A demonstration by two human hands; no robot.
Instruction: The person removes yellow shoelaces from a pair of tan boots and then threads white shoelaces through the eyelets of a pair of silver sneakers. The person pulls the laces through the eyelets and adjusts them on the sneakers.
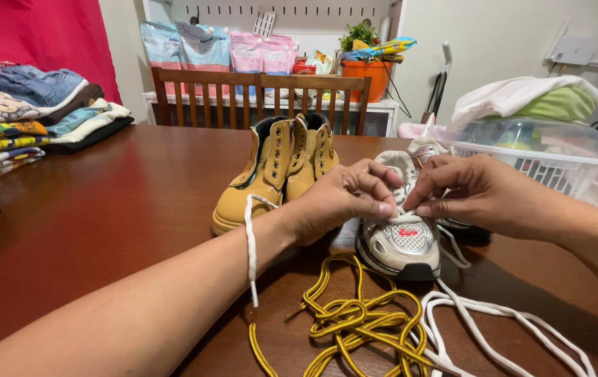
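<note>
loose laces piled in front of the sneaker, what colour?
The tangled laces are yellow with dark flecks; white laces lie beside them. Head view.

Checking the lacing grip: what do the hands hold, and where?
Both hands pinch the white lace at the sneaker's eyelets.

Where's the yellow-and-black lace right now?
The yellow-and-black lace lies in a loose tangle on the brown table, near the bottom centre of the head view, just in front of the silver sneaker and left of the loose white lace.

boots [278, 171] left of sneaker [403, 234], laces [355, 321] in front
</note>
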